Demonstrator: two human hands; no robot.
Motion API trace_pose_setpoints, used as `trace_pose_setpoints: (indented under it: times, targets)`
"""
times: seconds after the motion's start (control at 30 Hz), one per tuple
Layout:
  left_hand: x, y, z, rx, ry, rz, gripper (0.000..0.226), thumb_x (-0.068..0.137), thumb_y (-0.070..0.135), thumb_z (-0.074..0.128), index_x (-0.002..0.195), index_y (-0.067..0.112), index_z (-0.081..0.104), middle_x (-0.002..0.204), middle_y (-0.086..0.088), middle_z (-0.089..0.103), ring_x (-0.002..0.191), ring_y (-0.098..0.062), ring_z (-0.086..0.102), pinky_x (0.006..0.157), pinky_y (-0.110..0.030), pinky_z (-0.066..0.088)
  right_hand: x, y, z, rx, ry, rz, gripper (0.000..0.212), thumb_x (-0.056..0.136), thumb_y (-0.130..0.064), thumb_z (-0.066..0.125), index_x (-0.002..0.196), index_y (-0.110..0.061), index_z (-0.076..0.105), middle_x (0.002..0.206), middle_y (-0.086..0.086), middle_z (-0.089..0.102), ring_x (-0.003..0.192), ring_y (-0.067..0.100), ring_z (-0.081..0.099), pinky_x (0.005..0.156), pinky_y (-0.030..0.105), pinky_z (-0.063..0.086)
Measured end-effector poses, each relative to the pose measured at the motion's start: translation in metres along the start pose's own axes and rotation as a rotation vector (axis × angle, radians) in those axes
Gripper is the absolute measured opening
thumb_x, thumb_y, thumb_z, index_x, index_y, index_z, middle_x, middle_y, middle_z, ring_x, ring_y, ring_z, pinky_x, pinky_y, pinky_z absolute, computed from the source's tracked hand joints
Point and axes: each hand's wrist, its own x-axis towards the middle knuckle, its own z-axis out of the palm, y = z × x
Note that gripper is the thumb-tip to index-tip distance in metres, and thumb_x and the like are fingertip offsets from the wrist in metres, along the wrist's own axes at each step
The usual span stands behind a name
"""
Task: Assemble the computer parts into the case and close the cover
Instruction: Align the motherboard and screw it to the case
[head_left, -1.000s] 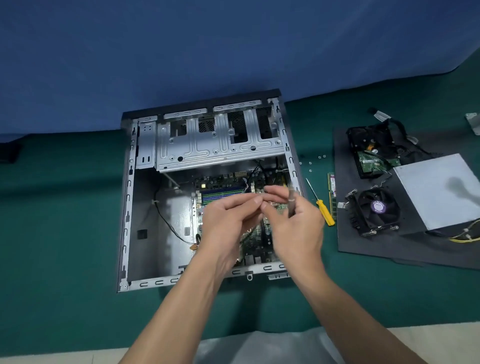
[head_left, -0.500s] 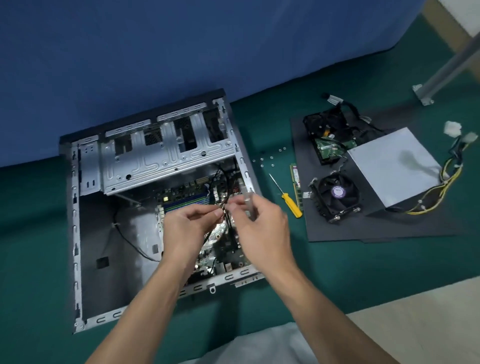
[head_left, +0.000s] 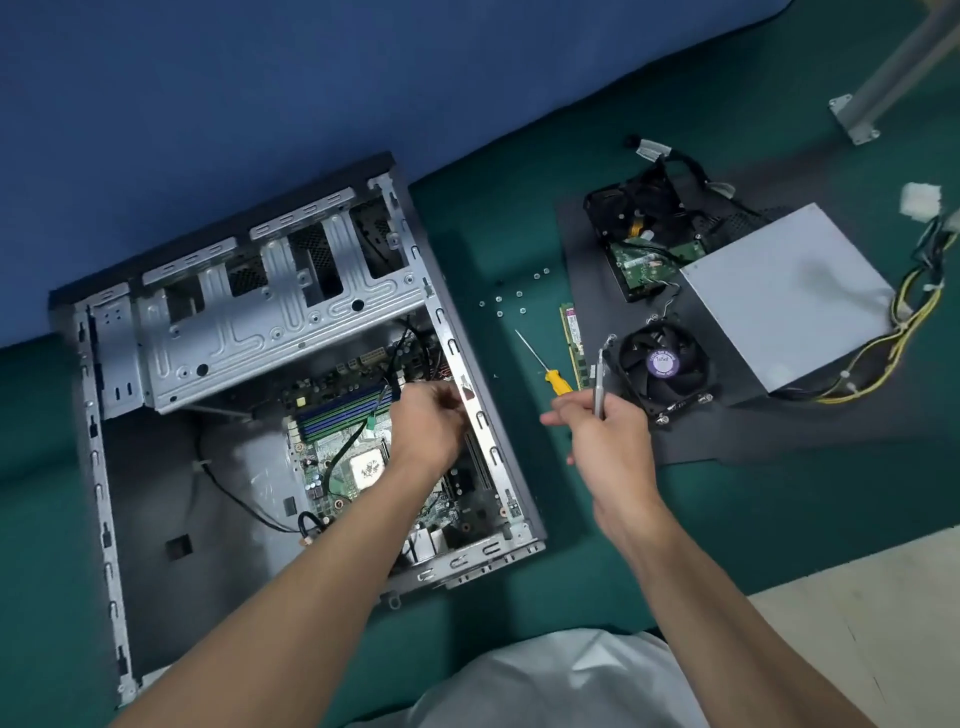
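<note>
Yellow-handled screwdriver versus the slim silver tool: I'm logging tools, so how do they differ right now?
The yellow-handled screwdriver lies flat on the green table cover; the slim silver tool stands nearly upright, gripped by the right hand. The screwdriver has a yellow handle and thin metal shaft; the silver tool looks silver throughout. Both are slender.

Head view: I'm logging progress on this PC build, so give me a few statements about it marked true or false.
The right hand holds the yellow-handled screwdriver. False: that lies on the green mat; the fingers grip a slim silver tool.
The left hand is inside the open case. True.
The cooler fan is mounted inside the case. False: it sits on the black mat outside.
The power supply is outside the case. True.
</note>
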Motion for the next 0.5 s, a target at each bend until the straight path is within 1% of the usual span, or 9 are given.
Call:
trace_pose_setpoints:
  times: [0.07, 0.1, 0.13, 0.2, 0.23, 0.3, 0.37, 0.43, 0.5]
  targets:
    - [0.0, 0.0, -0.002, -0.02, -0.025, 0.021, 0.036, 0.089, -0.013, 0.05, 0.092, 0.02, 0.063, 0.084, 0.013, 0.054, 0.07, 0.003, 0.052, 0.049, -0.006, 0.045, 0.0, -0.006, 0.002, -0.018, -0.005, -0.025, 0.013, 0.083, -0.017, 0.057, 0.079, -0.024, 0.067, 0.074, -0.017, 0.071, 0.074, 0.008, 0.06, 0.069, 0.035, 0.048]
    - [0.0, -0.002, -0.004, -0.034, -0.043, 0.027, 0.039, 0.089, -0.011, 0.052, 0.083, 0.026, 0.062, 0.082, 0.014, 0.056, 0.073, 0.002, 0.055, 0.052, -0.007, 0.047, -0.001, -0.011, 0.002, -0.026, -0.008, -0.055, 0.013, 0.084, -0.017, 0.057, 0.08, -0.025, 0.067, 0.074, -0.017, 0.071, 0.067, 0.006, 0.058, 0.065, 0.033, 0.048]
    - [0.0, -0.003, -0.008, -0.05, -0.065, 0.027, 0.038, 0.089, -0.009, 0.055, 0.076, 0.027, 0.061, 0.082, 0.013, 0.061, 0.076, -0.001, 0.059, 0.058, -0.01, 0.049, -0.002, -0.018, 0.003, -0.039, -0.01, -0.098, 0.013, 0.085, -0.017, 0.058, 0.08, -0.025, 0.067, 0.074, -0.017, 0.071, 0.06, 0.002, 0.055, 0.062, 0.03, 0.046]
    - [-0.002, -0.01, -0.02, -0.053, -0.104, 0.023, 0.03, 0.087, -0.001, 0.065, 0.069, 0.023, 0.066, 0.082, 0.007, 0.068, 0.08, -0.008, 0.064, 0.069, -0.017, 0.052, -0.008, -0.033, 0.006, -0.09, -0.027, -0.222, 0.012, 0.087, -0.019, 0.059, 0.08, -0.026, 0.066, 0.075, -0.016, 0.071, 0.049, -0.004, 0.049, 0.058, 0.023, 0.039]
    - [-0.005, -0.016, -0.029, -0.039, -0.114, 0.025, 0.027, 0.086, 0.003, 0.069, 0.068, 0.023, 0.068, 0.081, 0.008, 0.07, 0.079, -0.007, 0.064, 0.071, -0.019, 0.051, -0.011, -0.041, 0.009, -0.128, -0.046, -0.298, 0.012, 0.088, -0.02, 0.059, 0.079, -0.025, 0.065, 0.075, -0.013, 0.072, 0.046, -0.003, 0.047, 0.055, 0.022, 0.036]
    - [-0.012, -0.032, -0.052, -0.052, -0.121, 0.02, 0.023, 0.081, 0.008, 0.075, 0.067, 0.025, 0.07, 0.074, 0.011, 0.071, 0.072, -0.004, 0.064, 0.066, -0.017, 0.049, -0.02, -0.056, 0.021, -0.24, -0.106, -0.467, 0.012, 0.089, -0.023, 0.058, 0.079, -0.023, 0.064, 0.075, 0.002, 0.07, 0.044, 0.004, 0.044, 0.05, 0.027, 0.036]
    - [-0.021, -0.052, -0.08, -0.143, -0.093, 0.014, 0.022, 0.078, 0.004, 0.077, 0.066, 0.021, 0.072, 0.065, 0.01, 0.071, 0.063, -0.002, 0.063, 0.061, -0.013, 0.048, -0.028, -0.064, 0.04, -0.361, -0.209, -0.601, 0.013, 0.089, -0.026, 0.055, 0.081, -0.02, 0.062, 0.073, 0.008, 0.066, 0.046, 0.01, 0.043, 0.049, 0.029, 0.039]
    - [-0.029, -0.073, -0.109, -0.214, -0.036, -0.006, 0.019, 0.076, -0.002, 0.076, 0.067, 0.013, 0.072, 0.06, 0.007, 0.07, 0.056, 0.0, 0.063, 0.058, -0.012, 0.048, -0.036, -0.065, 0.065, -0.469, -0.383, -0.632, 0.018, 0.092, -0.031, 0.054, 0.084, -0.016, 0.062, 0.072, 0.007, 0.066, 0.043, 0.009, 0.039, 0.047, 0.025, 0.034]
    - [-0.034, -0.095, -0.135, -0.219, 0.005, -0.057, 0.017, 0.075, -0.004, 0.077, 0.068, 0.011, 0.072, 0.06, 0.003, 0.07, 0.055, -0.003, 0.063, 0.061, -0.019, 0.05, -0.044, -0.058, 0.093, -0.624, -0.58, -0.619, 0.027, 0.094, -0.035, 0.053, 0.082, -0.013, 0.063, 0.068, 0.005, 0.065, 0.044, 0.01, 0.043, 0.046, 0.028, 0.039]
